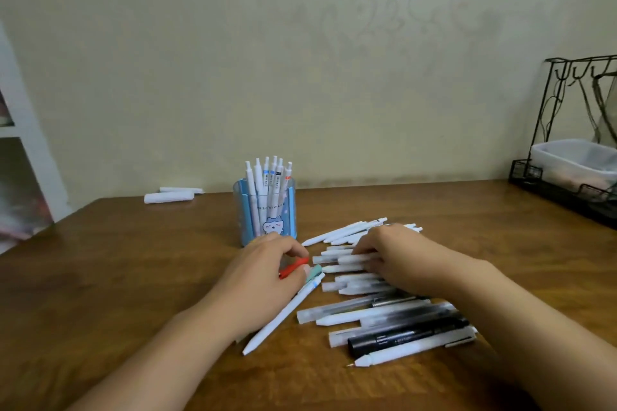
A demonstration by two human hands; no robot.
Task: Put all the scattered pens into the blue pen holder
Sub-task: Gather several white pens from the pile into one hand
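Note:
The blue pen holder point(267, 213) stands upright mid-table with several white pens in it. In front of it and to the right lies a pile of scattered pens point(384, 314), mostly white or clear, plus a black marker point(407, 334). My left hand point(267, 274) rests just before the holder, fingers closed over a red pen point(292, 270), a teal-capped pen point(314, 271) and a white pen point(283, 314) that sticks out toward me. My right hand point(397, 260) lies palm down on the upper part of the pile, fingers curled onto white pens point(347, 259).
Two white capped items point(170, 196) lie at the table's far left edge by the wall. A black wire rack point(567, 130) with a clear plastic box point(574, 160) stands at the far right. A white shelf unit point(23, 130) is at the left. The wooden table point(133, 260) spreads around.

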